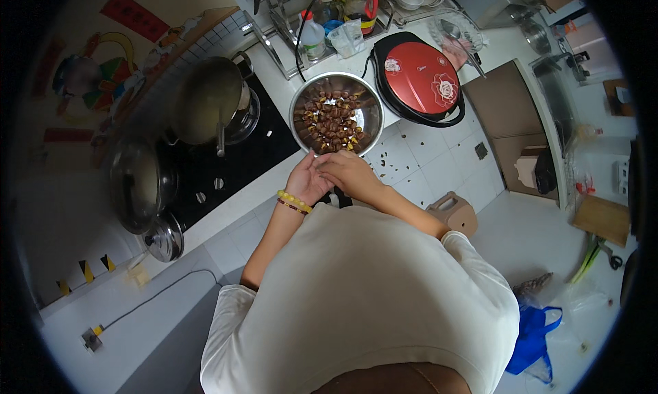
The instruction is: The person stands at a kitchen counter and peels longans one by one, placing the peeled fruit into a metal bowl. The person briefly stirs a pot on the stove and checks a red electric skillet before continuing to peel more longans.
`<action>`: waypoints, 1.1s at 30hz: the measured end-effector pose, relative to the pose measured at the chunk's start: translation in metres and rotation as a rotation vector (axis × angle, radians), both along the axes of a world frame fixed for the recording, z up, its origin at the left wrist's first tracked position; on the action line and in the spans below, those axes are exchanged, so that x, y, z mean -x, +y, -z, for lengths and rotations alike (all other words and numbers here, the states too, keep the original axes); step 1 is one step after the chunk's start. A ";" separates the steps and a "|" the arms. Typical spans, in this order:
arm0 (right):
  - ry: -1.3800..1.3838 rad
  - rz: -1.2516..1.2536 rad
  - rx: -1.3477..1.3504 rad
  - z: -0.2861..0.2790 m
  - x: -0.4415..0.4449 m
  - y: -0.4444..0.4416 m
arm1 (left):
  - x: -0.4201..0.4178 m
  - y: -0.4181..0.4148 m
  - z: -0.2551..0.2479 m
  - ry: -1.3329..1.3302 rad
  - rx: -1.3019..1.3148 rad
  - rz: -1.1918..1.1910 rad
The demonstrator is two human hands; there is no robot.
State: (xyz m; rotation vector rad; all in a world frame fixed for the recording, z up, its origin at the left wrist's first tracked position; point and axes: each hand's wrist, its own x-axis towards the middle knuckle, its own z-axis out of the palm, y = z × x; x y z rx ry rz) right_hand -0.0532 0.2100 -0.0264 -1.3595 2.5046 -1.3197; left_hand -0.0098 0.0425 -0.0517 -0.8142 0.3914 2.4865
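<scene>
A stainless steel bowl (376,129) holds many brown chestnuts (336,117), some split so that yellow flesh shows. Just below its near rim my two hands meet. My left hand (304,180) is turned palm up, with a yellow bead bracelet and a dark red one at the wrist. Over its fingers lies my right hand (354,174), its fingers bent inward and touching the left. Whatever may be between the fingertips is too small and covered to make out.
To the left, a black gas hob (241,170) carries a large pot (205,101). A red electric griddle (419,77) stands right of the bowl. Bottles (312,36) stand behind. Shell bits (393,162) litter the tiled floor, near a beige plastic jug (455,214).
</scene>
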 end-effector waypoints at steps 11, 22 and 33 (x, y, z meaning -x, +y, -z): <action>-0.206 0.086 -0.321 0.063 0.081 0.105 | 0.003 0.049 0.009 0.002 0.777 -0.016; 0.386 0.218 -0.485 0.151 0.152 0.008 | -0.035 0.082 0.012 -0.108 0.944 -0.202; 0.041 -0.028 -0.620 0.120 0.137 0.031 | -0.041 0.104 0.018 -0.152 0.862 -0.340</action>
